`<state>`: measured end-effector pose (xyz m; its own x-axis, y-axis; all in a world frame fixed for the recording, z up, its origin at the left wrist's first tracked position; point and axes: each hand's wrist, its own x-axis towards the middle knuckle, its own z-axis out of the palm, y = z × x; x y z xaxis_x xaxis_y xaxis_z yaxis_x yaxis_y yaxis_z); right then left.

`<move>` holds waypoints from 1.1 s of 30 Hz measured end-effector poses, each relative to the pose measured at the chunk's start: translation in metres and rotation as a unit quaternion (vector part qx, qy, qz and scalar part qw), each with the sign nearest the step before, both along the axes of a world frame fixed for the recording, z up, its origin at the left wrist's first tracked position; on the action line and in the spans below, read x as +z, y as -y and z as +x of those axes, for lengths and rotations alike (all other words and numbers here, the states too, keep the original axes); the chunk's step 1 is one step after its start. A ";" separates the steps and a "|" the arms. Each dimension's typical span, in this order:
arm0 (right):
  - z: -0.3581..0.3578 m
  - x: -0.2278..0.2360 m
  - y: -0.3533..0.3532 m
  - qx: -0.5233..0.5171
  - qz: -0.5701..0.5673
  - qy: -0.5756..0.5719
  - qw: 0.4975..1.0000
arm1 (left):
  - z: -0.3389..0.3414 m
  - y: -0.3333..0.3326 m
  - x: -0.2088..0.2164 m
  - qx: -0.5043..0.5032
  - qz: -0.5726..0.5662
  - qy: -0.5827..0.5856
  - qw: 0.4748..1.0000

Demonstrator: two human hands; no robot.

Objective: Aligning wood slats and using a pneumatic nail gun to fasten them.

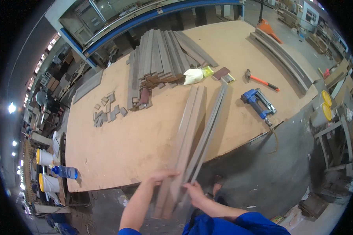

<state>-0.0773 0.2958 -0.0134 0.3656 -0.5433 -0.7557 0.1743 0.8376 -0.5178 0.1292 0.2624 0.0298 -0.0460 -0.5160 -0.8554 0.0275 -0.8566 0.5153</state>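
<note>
Here's the broad tan wooden worktop point(117, 156) filling the middle, a fanned pile of grey-brown wooden strips point(157, 58) at its far side and long, curved grey lengths point(282, 58) along the right! Up front, a pair of long, flat grey-brown planks point(188, 129) slants side by side past the near edge; the left hand point(166, 176) has them, its grip curled over the left side. Just right, narrow grey strips point(211, 121) stand edge-on, and the right hand point(195, 194) is at their lower end, grip nearly closed, exact hold too blurred to tell! Then a blue-and-silver nail gun point(256, 102), an orange-handled hammer point(262, 81) beyond it, and scattered little grey blocks point(114, 112) to the left.
</note>
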 end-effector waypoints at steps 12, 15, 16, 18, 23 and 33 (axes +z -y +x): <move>0.121 -0.003 -0.049 0.077 0.198 0.163 0.963 | 0.175 0.011 -0.009 -0.404 0.055 0.066 0.911; 0.154 -0.015 -0.038 -0.002 0.189 0.179 0.966 | 0.206 0.048 0.001 -0.428 -0.010 0.062 0.902; 0.168 -0.016 -0.038 -0.021 0.187 0.176 0.966 | 0.216 0.058 -0.001 -0.444 -0.013 0.057 0.894; 0.199 -0.015 -0.033 -0.083 0.106 0.094 0.986 | 0.232 0.082 -0.001 -0.420 -0.036 0.067 0.905; 0.265 -0.009 -0.014 -0.063 0.011 0.005 0.998 | 0.268 0.120 -0.018 -0.523 -0.015 0.315 0.792; 0.265 -0.037 -0.014 -0.102 0.049 0.138 0.984 | 0.179 0.031 -0.001 -0.359 -0.439 0.379 0.731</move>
